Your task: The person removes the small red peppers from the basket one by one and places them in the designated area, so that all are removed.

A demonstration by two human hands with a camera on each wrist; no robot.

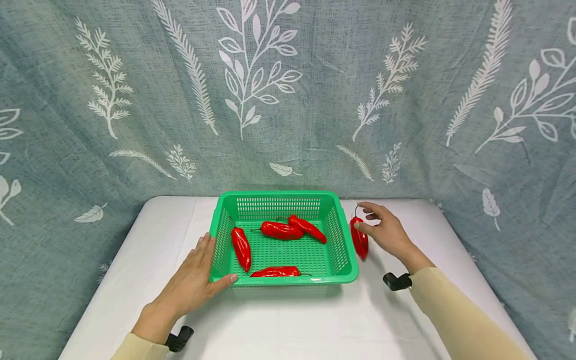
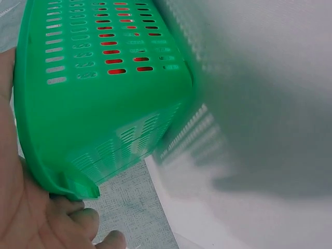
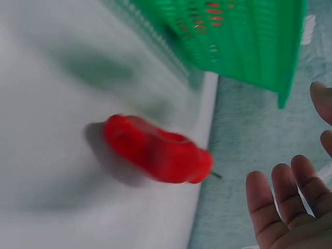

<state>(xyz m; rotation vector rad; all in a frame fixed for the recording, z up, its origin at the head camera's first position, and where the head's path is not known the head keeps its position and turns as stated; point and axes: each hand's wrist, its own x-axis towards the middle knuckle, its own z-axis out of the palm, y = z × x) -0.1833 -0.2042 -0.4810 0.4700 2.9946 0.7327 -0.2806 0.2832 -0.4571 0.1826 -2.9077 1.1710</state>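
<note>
A green plastic basket (image 1: 288, 280) holds several red peppers (image 1: 241, 249). At its front left corner my left hand (image 1: 186, 280) rests with fairly straight fingers along the left side and the thumb on the front rim. Another red pepper (image 1: 359, 240) lies on the table just outside the basket's right side, its stem pointing away from me. Over this pepper is my right hand (image 1: 388, 231), thumb and fingers spread apart. In the right wrist view, a gap shows between the fingers (image 3: 290, 202) and the pepper's stem end.
A white-covered table (image 1: 288, 325) carries the basket. Right behind its far edge hangs a grey-green curtain (image 1: 288, 165) with white leaf patterns, which also runs down both sides. Black wrist cameras (image 1: 180, 339) sit at both cuffs.
</note>
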